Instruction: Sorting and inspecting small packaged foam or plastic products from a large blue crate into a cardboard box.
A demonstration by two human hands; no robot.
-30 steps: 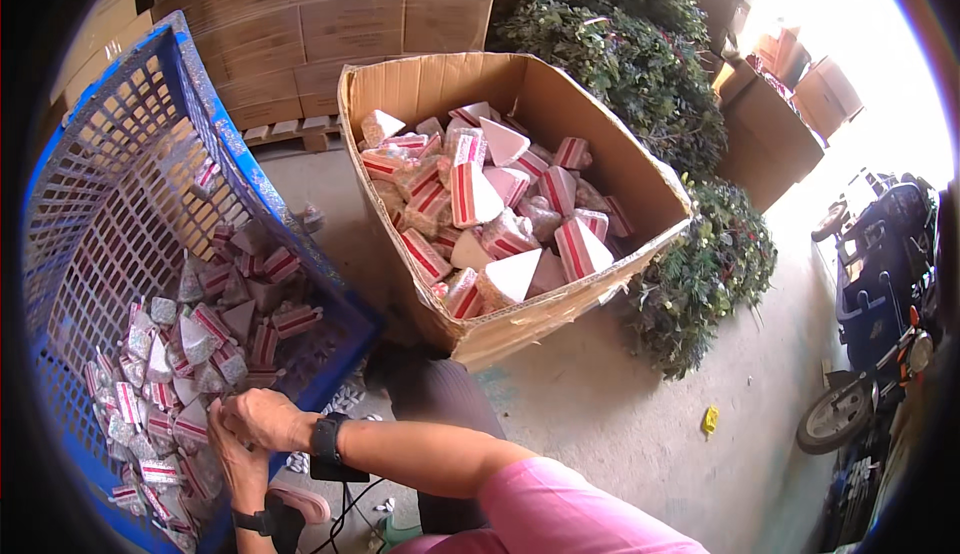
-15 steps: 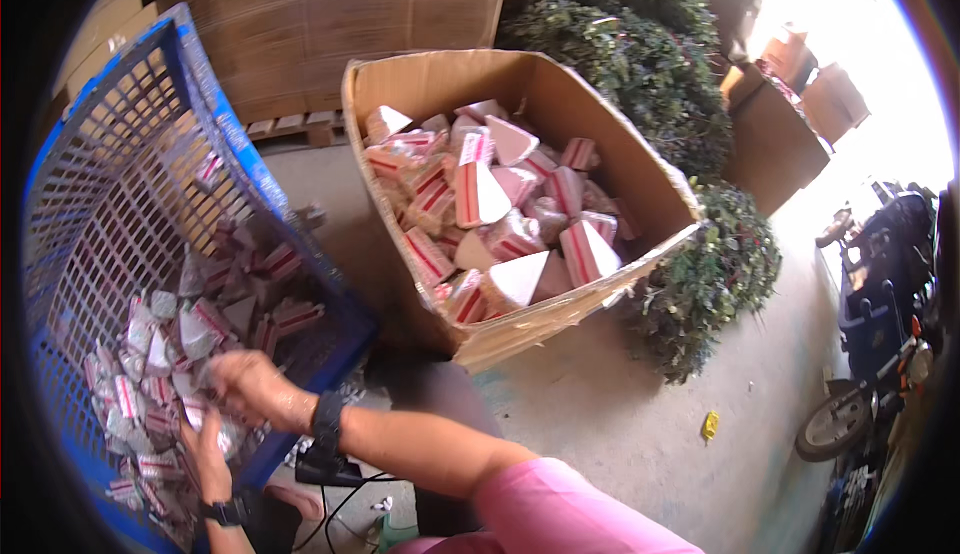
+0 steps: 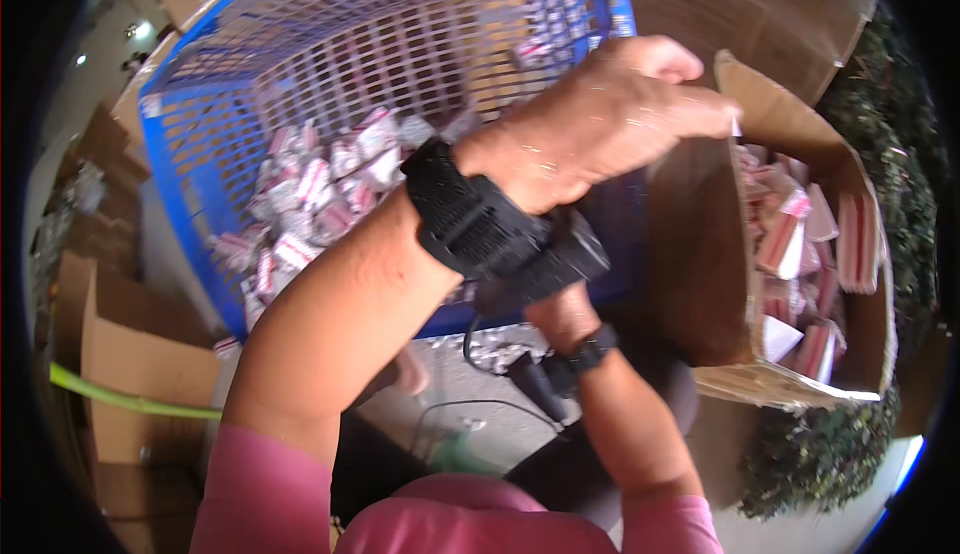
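Observation:
My left hand (image 3: 610,119) reaches across the blue basket (image 3: 190,224) toward the cardboard box (image 3: 820,386) on the right. Its fingers are stretched out and apart, blurred by motion, close to the box's left edge. A tiny whitish spot shows at the fingertips; I cannot tell what it is. My right hand (image 3: 565,314) is lower down at the basket's near side, mostly hidden behind the black device (image 3: 575,259) by my left wrist, fingers out of sight. Wrapped wedges like cake slices (image 3: 325,189), white with red stripes, lie heaped in the basket. Similar wedges (image 3: 800,244) fill the box.
Large cartons (image 3: 740,4) stand behind the basket, and more cardboard (image 3: 150,354) is at the left. Green foliage (image 3: 830,454) lies beyond the box. Black cables (image 3: 480,402) and silvery scraps (image 3: 495,349) are on the floor by my legs.
My view has turned left, so basket and box appear farther right. Both hands were down among the wedges in the basket; now my left hand is raised toward the box.

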